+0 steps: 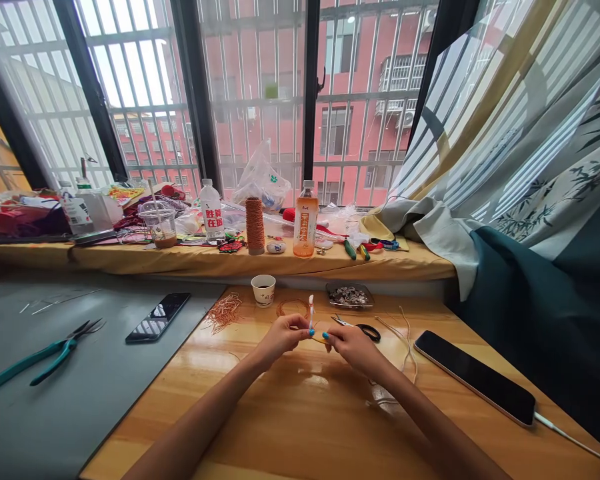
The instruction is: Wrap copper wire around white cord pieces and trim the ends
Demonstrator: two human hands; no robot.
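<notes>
Above the wooden table, my left hand (287, 335) pinches a thin white upright piece (311, 312) between thumb and forefinger; an orange wrap circles it near its top. Close by on the right, my right hand (349, 343) is closed in a pinch on a thin yellow strand (319, 340), which stretches across the small gap between the two hands. What lies inside the fingers is mostly hidden. Just behind the hands are a coil of copper-coloured wire (286, 309) and scissors (367, 331) with black handles.
A paper cup (263, 291), a tray of small pieces (350, 298) and a bundle of cut copper strands (225, 311) stand behind. Phones (159, 319) (475, 377) lie either side, with pliers (55, 353) far left. Bottles and a thread spool (255, 227) line the sill.
</notes>
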